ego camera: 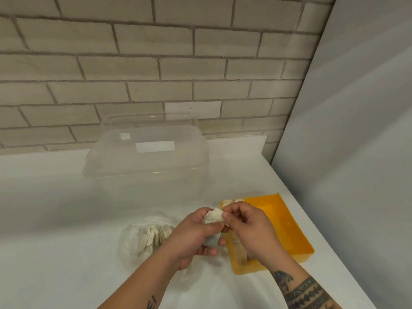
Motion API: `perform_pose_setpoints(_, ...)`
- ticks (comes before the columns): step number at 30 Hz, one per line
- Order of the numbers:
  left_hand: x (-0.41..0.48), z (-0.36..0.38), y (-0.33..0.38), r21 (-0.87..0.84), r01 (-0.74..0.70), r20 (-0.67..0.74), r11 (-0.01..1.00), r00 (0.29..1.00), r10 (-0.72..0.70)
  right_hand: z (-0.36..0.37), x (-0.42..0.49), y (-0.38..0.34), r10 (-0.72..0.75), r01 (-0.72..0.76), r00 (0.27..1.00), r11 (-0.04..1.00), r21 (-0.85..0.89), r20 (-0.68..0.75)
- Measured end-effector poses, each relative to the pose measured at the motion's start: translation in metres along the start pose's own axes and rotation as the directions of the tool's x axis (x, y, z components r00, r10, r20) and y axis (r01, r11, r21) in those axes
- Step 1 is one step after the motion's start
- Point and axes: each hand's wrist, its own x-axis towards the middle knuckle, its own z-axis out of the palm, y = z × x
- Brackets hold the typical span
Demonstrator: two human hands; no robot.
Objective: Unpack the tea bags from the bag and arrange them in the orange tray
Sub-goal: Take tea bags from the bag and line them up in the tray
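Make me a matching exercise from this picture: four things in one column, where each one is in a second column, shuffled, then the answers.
Things
1. orange tray
2. plastic bag
3. clear box
4. held tea bags

Places
A. gripped by the left hand, pinched by the right hand
B. at the back, near the brick wall
C. on the counter, to the right of the hands
D. on the counter, to the left of the hands

Pairs: 1-C, 2-D, 3-B, 4-A
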Motion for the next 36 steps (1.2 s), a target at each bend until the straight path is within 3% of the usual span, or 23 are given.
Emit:
perform_pose_setpoints(6, 0.019, 0.041, 0.000, 0.004, -0.025, 0.022, 1.000, 0.999, 0.025, -0.045, 0.002, 0.007, -0.071, 0.059, 0.996, 0.981, -0.185, -0.062)
perform_pose_setpoints(15, 0.032, 0.074, -0.004, -0.033, -0.050, -0.055, 0.998, 0.997, 0.048, -0.082, 0.015, 0.023, -0.138, 0.125, 0.990, 0.963, -0.237, -0.038)
perform_pose_setpoints(22, 0.039, 0.082, -0.011, -0.023, -0.133, -0.181, 0.991, 0.975, 0.127, -0.089, 0.022, 0.027, -0.057, 0.061, 0.990, 0.998, -0.031, 0.130)
perform_pose_setpoints(25, 0.038, 0.080, -0.014, 0.021, -0.138, -0.185, 0.990, 0.973, 0.139, -0.091, 0.024, 0.033, -0.072, 0.093, 0.988, 0.983, -0.157, 0.134)
perform_pose_setpoints(28, 0.040, 0.071, -0.021, 0.053, -0.138, -0.289, 0.989, 0.946, 0.148, -0.097, 0.026, 0.041, -0.047, 0.075, 0.991, 0.972, -0.222, 0.129)
perform_pose_setpoints(32, 0.046, 0.061, -0.035, 0.137, -0.135, -0.496, 0.981, 0.848, 0.186, -0.107, 0.025, 0.056, 0.068, 0.048, 0.952, 0.930, -0.364, 0.299)
perform_pose_setpoints(36, 0.052, 0.059, -0.049, 0.244, -0.057, -0.563, 0.968, 0.805, 0.189, -0.107, 0.021, 0.066, 0.178, 0.065, 0.902, 0.845, -0.531, 0.393)
